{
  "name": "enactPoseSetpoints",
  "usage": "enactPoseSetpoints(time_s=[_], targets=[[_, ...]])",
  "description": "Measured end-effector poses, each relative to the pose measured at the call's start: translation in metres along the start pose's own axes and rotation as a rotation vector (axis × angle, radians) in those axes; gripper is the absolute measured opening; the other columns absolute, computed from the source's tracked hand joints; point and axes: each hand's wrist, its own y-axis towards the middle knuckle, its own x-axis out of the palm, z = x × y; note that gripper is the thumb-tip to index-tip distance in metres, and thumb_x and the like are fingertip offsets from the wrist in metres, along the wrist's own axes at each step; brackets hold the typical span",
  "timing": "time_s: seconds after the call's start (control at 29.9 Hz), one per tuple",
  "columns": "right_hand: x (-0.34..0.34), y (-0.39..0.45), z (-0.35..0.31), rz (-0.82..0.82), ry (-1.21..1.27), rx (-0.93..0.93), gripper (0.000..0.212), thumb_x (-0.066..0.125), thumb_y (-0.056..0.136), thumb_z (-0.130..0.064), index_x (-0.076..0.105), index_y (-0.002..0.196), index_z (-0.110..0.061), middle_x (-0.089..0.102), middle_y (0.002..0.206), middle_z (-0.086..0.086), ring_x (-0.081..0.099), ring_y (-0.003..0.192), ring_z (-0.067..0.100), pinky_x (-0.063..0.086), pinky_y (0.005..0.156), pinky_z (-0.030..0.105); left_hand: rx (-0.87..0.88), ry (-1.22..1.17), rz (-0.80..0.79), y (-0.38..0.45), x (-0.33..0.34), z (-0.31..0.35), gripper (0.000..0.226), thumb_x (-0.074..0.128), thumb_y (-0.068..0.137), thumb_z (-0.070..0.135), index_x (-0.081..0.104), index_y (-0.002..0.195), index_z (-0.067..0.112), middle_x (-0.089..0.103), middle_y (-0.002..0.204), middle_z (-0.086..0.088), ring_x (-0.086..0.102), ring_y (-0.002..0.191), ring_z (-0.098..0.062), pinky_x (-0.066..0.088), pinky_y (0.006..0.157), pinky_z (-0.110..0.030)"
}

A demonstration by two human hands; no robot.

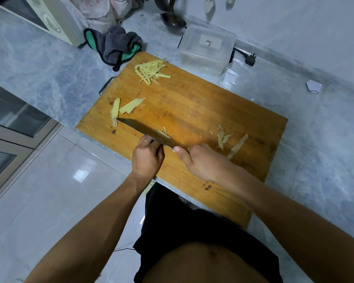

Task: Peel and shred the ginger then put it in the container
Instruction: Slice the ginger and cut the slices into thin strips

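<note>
Shredding step, part done. Right hand [200,160] gripped the cleaver [149,130]; left hand [147,155], fingers curled, steadied ginger mostly hidden behind the blade. Shreds [151,71] heaped at the cutting board's [213,103] far end; two slices [125,108] uncut. Container [206,49] on the tabletop beyond. Next, probably: shred the slices, then transfer.

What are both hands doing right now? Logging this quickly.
Left hand: fingers curled at the broad dark steel cleaver blade; what they hold cannot be told.
Right hand: grips the cleaver's handle end.
</note>
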Motion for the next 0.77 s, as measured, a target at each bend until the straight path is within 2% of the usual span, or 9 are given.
enactPoseSetpoints(time_s=[0.13, 0.23, 0.33, 0.47, 0.57, 0.67, 0.77], targets=[[0.002, -0.003, -0.003, 0.019, 0.011, -0.008, 0.065, 0.02, 0.103, -0.058, 0.053, 0.077, -0.008, 0.05, 0.081, 0.011, 0.054, 0.078, 0.032, 0.047, 0.065, 0.04, 0.007, 0.005, -0.01, -0.001, -0.002, 0.001, 0.021, 0.067, 0.07, -0.009, 0.074, 0.084, 0.004, 0.069, 0.086, -0.015, 0.051, 0.088, -0.021, 0.052, 0.052, -0.032], [0.002, -0.005, -0.005, 0.024, 0.009, -0.014, 0.065, 0.019, 0.103, -0.059, 0.053, 0.077, -0.01, 0.053, 0.085, 0.013, 0.055, 0.081, 0.034, 0.051, 0.073, 0.046, 0.008, 0.025, -0.014, -0.002, -0.004, 0.003, 0.02, 0.067, 0.07, -0.007, 0.074, 0.085, 0.003, 0.069, 0.087, -0.017, 0.054, 0.087, -0.025, 0.053, 0.051, -0.034], [-0.002, -0.004, -0.005, 0.048, -0.019, -0.009, 0.072, 0.019, 0.102, -0.061, 0.057, 0.078, -0.005, 0.056, 0.079, 0.014, 0.056, 0.072, 0.033, 0.052, 0.068, 0.045, 0.013, 0.051, -0.02, -0.002, -0.008, 0.008, 0.021, 0.063, 0.073, -0.002, 0.075, 0.089, 0.006, 0.07, 0.09, -0.016, 0.064, 0.082, -0.035, 0.052, 0.052, -0.034], [-0.005, -0.006, -0.002, 0.065, -0.027, -0.038, 0.073, 0.02, 0.102, -0.06, 0.053, 0.07, -0.004, 0.052, 0.069, 0.013, 0.053, 0.062, 0.031, 0.049, 0.063, 0.045, -0.005, 0.056, -0.033, 0.0, -0.01, 0.012, 0.027, 0.072, 0.068, -0.01, 0.075, 0.089, 0.007, 0.07, 0.091, -0.016, 0.067, 0.082, -0.035, 0.054, 0.05, -0.036], [-0.007, -0.005, -0.001, 0.07, -0.026, -0.051, 0.073, 0.019, 0.102, -0.061, 0.05, 0.065, -0.006, 0.053, 0.065, 0.014, 0.057, 0.065, 0.035, 0.052, 0.066, 0.048, 0.004, 0.056, -0.038, -0.001, -0.01, 0.012, 0.029, 0.073, 0.069, -0.012, 0.075, 0.091, 0.007, 0.07, 0.094, -0.015, 0.067, 0.087, -0.035, 0.053, 0.05, -0.036], [-0.007, -0.002, -0.002, 0.055, -0.023, -0.036, 0.072, 0.017, 0.101, -0.062, 0.046, 0.062, -0.008, 0.05, 0.065, 0.012, 0.058, 0.074, 0.037, 0.053, 0.071, 0.048, 0.0, 0.069, -0.035, -0.001, -0.006, 0.008, 0.023, 0.066, 0.076, -0.006, 0.075, 0.092, 0.008, 0.069, 0.094, -0.014, 0.065, 0.088, -0.034, 0.055, 0.05, -0.036], [-0.009, -0.001, -0.002, 0.041, 0.015, -0.026, 0.068, 0.019, 0.103, -0.059, 0.039, 0.06, -0.011, 0.042, 0.062, 0.01, 0.05, 0.061, 0.031, 0.047, 0.064, 0.042, 0.004, 0.064, -0.016, -0.003, -0.002, 0.004, 0.026, 0.05, 0.083, 0.008, 0.075, 0.091, 0.008, 0.067, 0.088, -0.014, 0.056, 0.088, -0.026, 0.052, 0.05, -0.033]])
